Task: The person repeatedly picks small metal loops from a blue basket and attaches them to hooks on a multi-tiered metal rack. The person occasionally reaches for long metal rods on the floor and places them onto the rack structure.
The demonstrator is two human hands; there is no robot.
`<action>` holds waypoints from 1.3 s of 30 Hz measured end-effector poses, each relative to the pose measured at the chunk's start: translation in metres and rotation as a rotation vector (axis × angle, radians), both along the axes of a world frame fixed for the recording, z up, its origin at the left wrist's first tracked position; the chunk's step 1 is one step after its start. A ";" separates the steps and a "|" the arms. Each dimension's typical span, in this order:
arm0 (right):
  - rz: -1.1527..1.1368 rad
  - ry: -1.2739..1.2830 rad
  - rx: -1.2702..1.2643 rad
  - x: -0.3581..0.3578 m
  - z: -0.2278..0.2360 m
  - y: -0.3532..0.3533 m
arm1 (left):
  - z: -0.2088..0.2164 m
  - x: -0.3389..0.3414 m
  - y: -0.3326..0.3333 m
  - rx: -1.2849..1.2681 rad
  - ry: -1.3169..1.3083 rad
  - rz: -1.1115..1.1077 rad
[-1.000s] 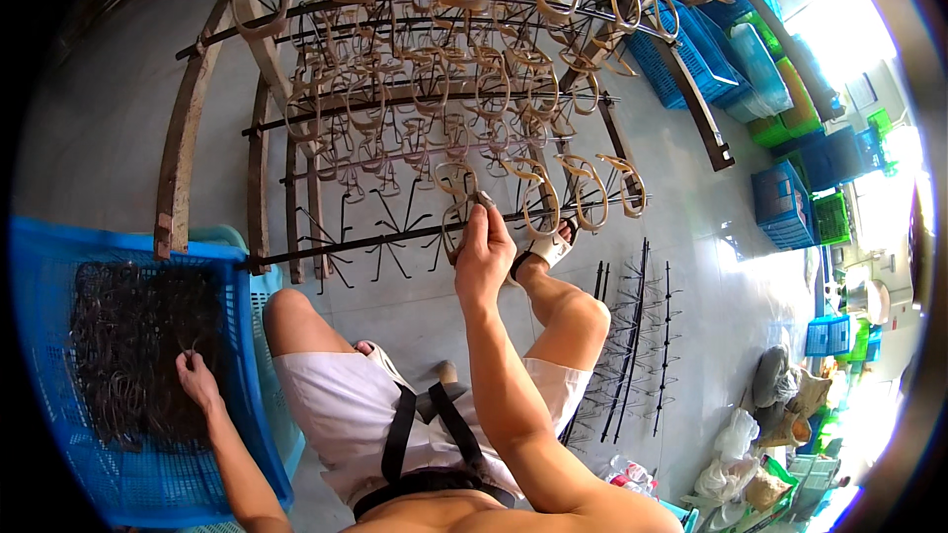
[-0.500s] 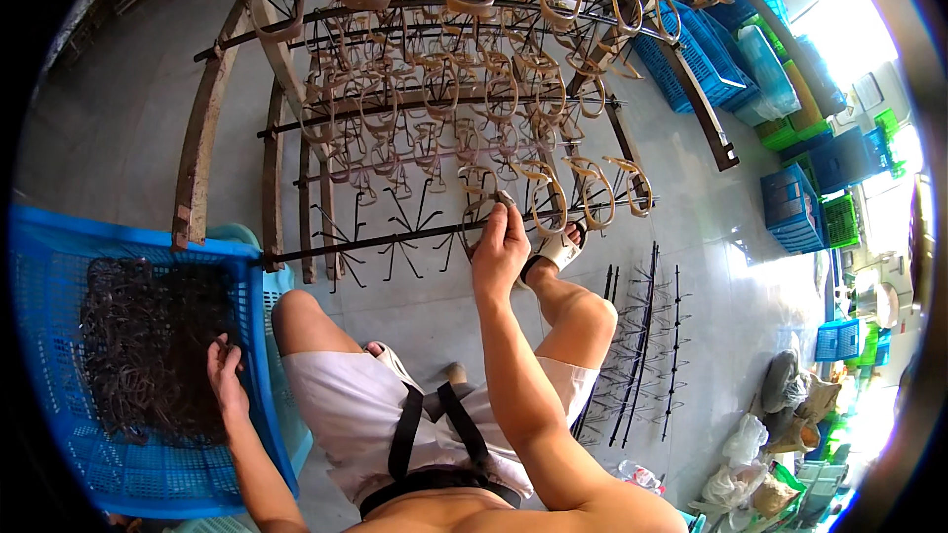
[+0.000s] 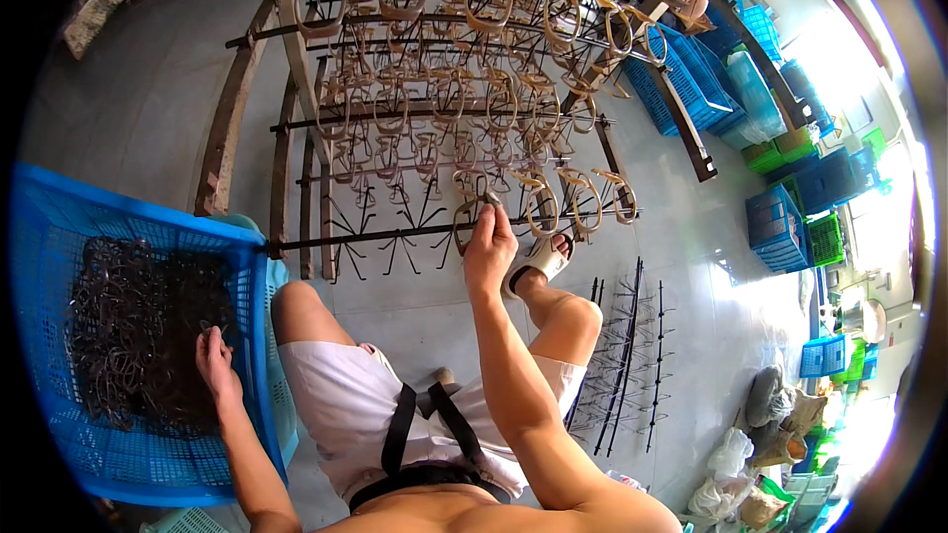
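Your right grip (image 3: 491,249) pinches a looped piece (image 3: 457,224) between thumb and fingers, at the near rod (image 3: 375,238) of the rack (image 3: 229,128). The piece's long axis runs roughly away from you, crossing the rod, with its curved side facing your left; your fingers hide part of it, so you cannot tell where both ends point. Just right of your hand, tan loops (image 3: 542,207) hang along the same rod, also longer lengthwise away from you. To its left, bare black hooks (image 3: 399,252) fan out. Your left grip (image 3: 216,365) is over dark looped pieces (image 3: 123,326) in the blue basket (image 3: 148,474); whether it grasps one, you cannot tell.
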State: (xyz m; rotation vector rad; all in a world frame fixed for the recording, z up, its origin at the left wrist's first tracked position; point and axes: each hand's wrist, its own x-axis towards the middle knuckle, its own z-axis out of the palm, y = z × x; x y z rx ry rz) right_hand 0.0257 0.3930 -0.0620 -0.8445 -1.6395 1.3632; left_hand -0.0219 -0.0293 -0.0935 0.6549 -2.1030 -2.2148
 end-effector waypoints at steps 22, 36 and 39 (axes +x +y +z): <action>0.006 -0.058 0.127 0.015 0.013 0.014 | 0.060 0.023 0.022 0.088 0.216 0.082; -0.054 -0.098 0.174 0.004 0.012 -0.003 | 0.068 0.025 0.034 0.043 0.253 -0.011; -0.057 -0.121 0.174 0.005 0.015 0.001 | 0.067 0.024 0.033 0.035 0.260 -0.037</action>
